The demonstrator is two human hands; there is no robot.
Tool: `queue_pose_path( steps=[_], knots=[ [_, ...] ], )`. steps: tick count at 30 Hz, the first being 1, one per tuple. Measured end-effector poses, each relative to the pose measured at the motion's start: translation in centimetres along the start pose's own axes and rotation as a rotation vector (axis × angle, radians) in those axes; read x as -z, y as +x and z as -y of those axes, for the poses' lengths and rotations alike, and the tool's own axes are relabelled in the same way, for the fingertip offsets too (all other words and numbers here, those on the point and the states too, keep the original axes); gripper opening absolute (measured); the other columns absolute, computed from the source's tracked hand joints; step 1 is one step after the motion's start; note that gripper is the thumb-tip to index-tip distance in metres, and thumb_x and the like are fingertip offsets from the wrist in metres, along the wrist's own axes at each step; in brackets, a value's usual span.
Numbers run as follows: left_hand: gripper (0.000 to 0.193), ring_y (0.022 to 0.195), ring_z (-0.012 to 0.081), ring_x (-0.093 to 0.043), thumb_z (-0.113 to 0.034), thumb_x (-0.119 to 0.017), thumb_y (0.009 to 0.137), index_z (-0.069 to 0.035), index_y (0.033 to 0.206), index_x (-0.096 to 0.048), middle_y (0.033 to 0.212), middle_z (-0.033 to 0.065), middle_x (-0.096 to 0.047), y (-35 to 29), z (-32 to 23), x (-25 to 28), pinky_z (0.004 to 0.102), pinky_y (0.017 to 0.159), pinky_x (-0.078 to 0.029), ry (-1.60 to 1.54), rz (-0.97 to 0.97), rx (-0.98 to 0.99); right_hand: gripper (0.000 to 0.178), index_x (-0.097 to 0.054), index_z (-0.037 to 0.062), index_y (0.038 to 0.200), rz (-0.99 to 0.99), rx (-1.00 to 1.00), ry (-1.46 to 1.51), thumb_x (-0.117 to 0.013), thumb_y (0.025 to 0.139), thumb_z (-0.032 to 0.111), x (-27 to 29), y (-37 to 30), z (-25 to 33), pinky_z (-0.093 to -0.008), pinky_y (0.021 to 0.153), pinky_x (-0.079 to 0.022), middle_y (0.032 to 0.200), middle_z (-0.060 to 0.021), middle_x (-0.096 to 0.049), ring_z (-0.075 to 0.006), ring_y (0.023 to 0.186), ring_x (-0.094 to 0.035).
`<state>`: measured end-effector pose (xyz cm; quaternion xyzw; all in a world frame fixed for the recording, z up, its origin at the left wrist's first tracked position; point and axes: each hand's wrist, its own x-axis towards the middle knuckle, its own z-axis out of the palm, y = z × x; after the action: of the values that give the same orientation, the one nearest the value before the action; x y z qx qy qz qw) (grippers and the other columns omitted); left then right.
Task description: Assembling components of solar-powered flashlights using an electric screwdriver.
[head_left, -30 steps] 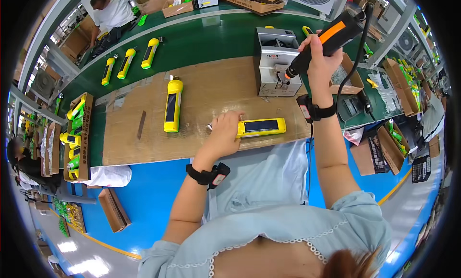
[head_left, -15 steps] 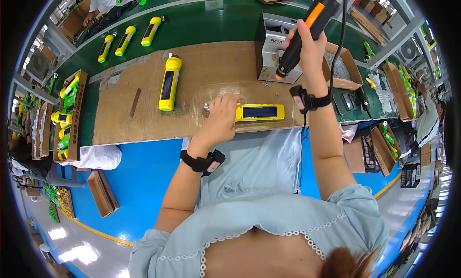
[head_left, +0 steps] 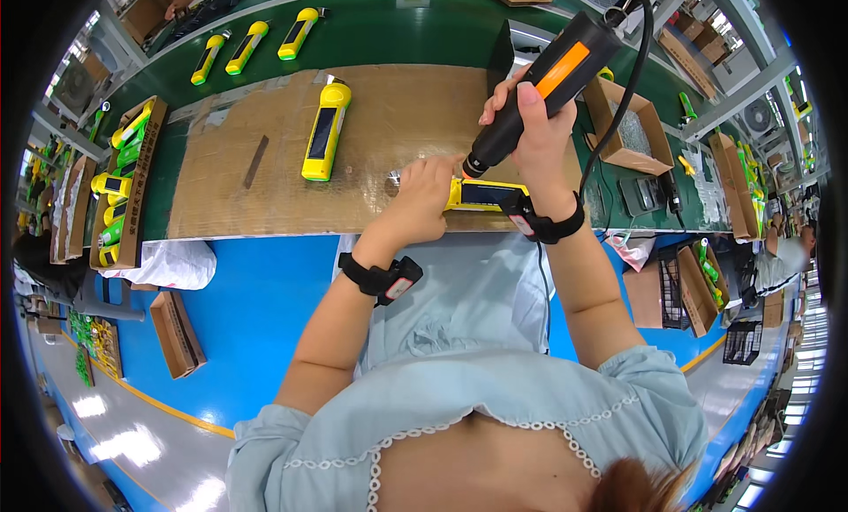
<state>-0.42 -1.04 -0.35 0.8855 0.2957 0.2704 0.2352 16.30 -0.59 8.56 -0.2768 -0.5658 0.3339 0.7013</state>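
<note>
A yellow flashlight [head_left: 488, 195] with a dark panel lies sideways on the cardboard sheet [head_left: 230, 181]. Around its left end my left hand [head_left: 422, 194] is closed, pressing it against the sheet. In my right hand [head_left: 541, 132] is a black electric screwdriver [head_left: 539, 92] with an orange stripe, tilted so that its orange tip meets the flashlight close to my left fingers. Whether a screw sits under the tip is hidden. A second yellow flashlight [head_left: 327, 130] lies farther back, left of my hands.
Three more yellow flashlights [head_left: 247, 48] lie on the green bench at the back left. A cardboard box of small screws [head_left: 629, 132] stands to the right, the screwdriver's cable hanging in front. At the left edge is a box [head_left: 132, 203] filled with yellow and green flashlights.
My right hand has brought the electric screwdriver down and to the left, from above the metal-grey box onto the flashlight. The left hand keeps its hold.
</note>
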Motion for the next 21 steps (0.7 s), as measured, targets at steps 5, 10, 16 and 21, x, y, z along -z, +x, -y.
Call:
queue_pose_path(
  steps=[5,10,16,21],
  knots=[
    [0.078,0.107,0.0393,-0.042,0.007,-0.054,0.055,-0.003,0.131,-0.036,0.114,0.0195,-0.047,-0.1,0.2,-0.1,0.0420,0.093,-0.032,-0.018,0.015,0.003,0.024,-0.047,-0.0002,0.099,-0.039,-0.025,0.000,-0.057,0.088,0.018,-0.2,-0.4,-0.5,-0.0328,0.056,-0.051,0.073,-0.0120,-0.055,-0.0212,0.060,-0.058],
    [0.083,0.109,0.0380,-0.043,0.003,-0.059,0.054,-0.002,0.132,-0.032,0.111,0.0184,-0.046,0.2,0.4,0.0,0.0420,0.094,-0.032,0.030,0.050,0.005,0.023,-0.047,0.0007,0.099,-0.033,-0.012,-0.028,-0.057,0.088,0.018,-0.2,-0.3,-0.5,-0.0323,0.057,-0.051,0.073,-0.0113,-0.056,-0.0204,0.061,-0.058],
    [0.081,0.105,0.0382,-0.044,0.005,-0.056,0.055,-0.003,0.132,-0.034,0.111,0.0187,-0.048,0.2,0.7,-0.2,0.0414,0.092,-0.032,-0.001,0.022,0.006,0.024,-0.047,0.0007,0.100,-0.053,-0.023,-0.023,-0.057,0.088,0.019,-0.2,-0.2,-0.7,-0.0324,0.056,-0.051,0.073,-0.0113,-0.055,-0.0207,0.060,-0.058],
    [0.081,0.105,0.0386,-0.044,0.003,-0.057,0.055,-0.003,0.132,-0.035,0.110,0.0190,-0.049,0.3,1.0,-0.3,0.0417,0.092,-0.032,-0.002,0.016,0.017,0.025,-0.047,0.0001,0.100,-0.065,-0.017,-0.021,-0.058,0.088,0.020,-0.2,0.1,-0.8,-0.0338,0.057,-0.051,0.074,-0.0124,-0.055,-0.0217,0.061,-0.058]
  ],
)
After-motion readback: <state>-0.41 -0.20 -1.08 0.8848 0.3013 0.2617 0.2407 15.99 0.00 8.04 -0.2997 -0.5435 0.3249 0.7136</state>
